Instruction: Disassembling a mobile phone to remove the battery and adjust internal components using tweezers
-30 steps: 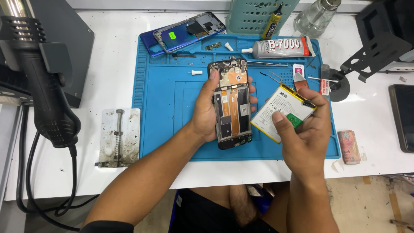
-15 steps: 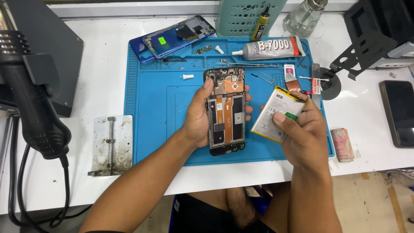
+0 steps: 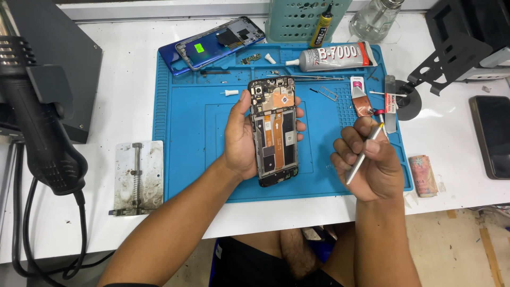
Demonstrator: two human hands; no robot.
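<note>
My left hand (image 3: 239,141) holds an opened phone (image 3: 275,130) upright over the blue work mat (image 3: 191,138). The phone's back is off, so boards and orange flex cables show. To its right, my right hand (image 3: 372,167) is closed on a thin flat silvery piece (image 3: 364,154). I see that piece edge-on, tilted up to the right, and it is apart from the phone. Small screws and white parts lie on the mat above the phone.
A glue tube (image 3: 332,56), a blue phone back cover (image 3: 218,42) and tweezers lie along the mat's far edge. A black heat gun (image 3: 37,117) hangs at the left near a metal fixture (image 3: 138,178). A dark phone (image 3: 491,135) and black stand (image 3: 451,58) sit right.
The white and yellow battery that faced me in my right hand now shows only its thin edge. The right hand has drawn slightly away from the phone. My view has shifted.
</note>
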